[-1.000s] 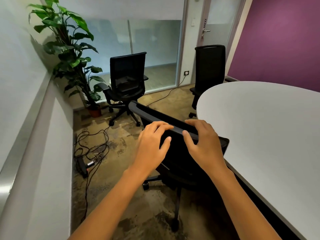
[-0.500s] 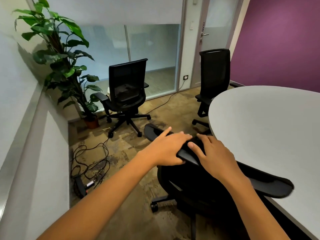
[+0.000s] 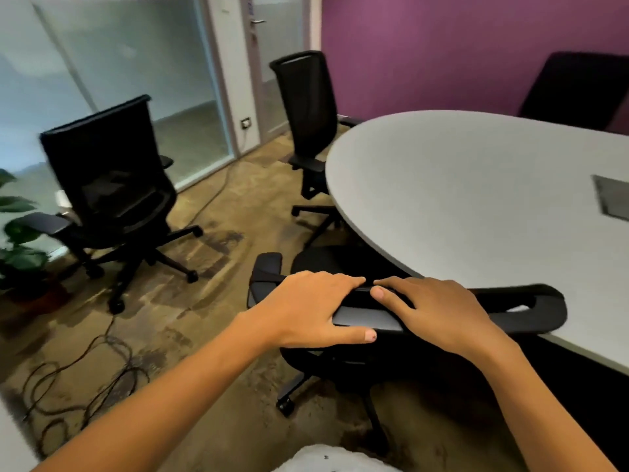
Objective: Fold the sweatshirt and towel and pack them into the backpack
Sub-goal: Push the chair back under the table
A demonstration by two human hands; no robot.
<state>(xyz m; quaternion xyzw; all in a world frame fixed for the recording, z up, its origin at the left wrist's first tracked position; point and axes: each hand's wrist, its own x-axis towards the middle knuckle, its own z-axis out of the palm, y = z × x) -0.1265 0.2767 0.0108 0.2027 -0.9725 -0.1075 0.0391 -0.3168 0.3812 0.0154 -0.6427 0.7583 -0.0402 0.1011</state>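
No sweatshirt, towel or backpack can be seen anywhere, so where they are cannot be told. Nothing has been folded and nothing packed, as far as can be seen. It is judged that the whole task is left, and that a chair [image 3: 374, 311] is being handled first to make room.

Going from left to right: at 9 o'clock a plant [image 3: 17, 233] is seen at the edge, and a black chair [image 3: 109, 185] is stood on the floor [image 3: 221, 267]. Cables [image 3: 85, 369] are spread on the floor at 8 o'clock. At 12 o'clock another black chair [image 3: 303, 107] is stood close to the bench [image 3: 476, 199]. The bench fills the side from 1 to 4 o'clock, and no clothes are seen on it.

The left hand [image 3: 306, 311] is laid on the top of the near chair's back, at 6 o'clock. Its grip is wrapped over the rail, fingers on the far side and the thumb on the near side. The right hand [image 3: 439, 311] is laid just beside it on the same rail, its grip curled over it too. The fingertips of both hands are almost touching. Both arms are stretched forward and down.
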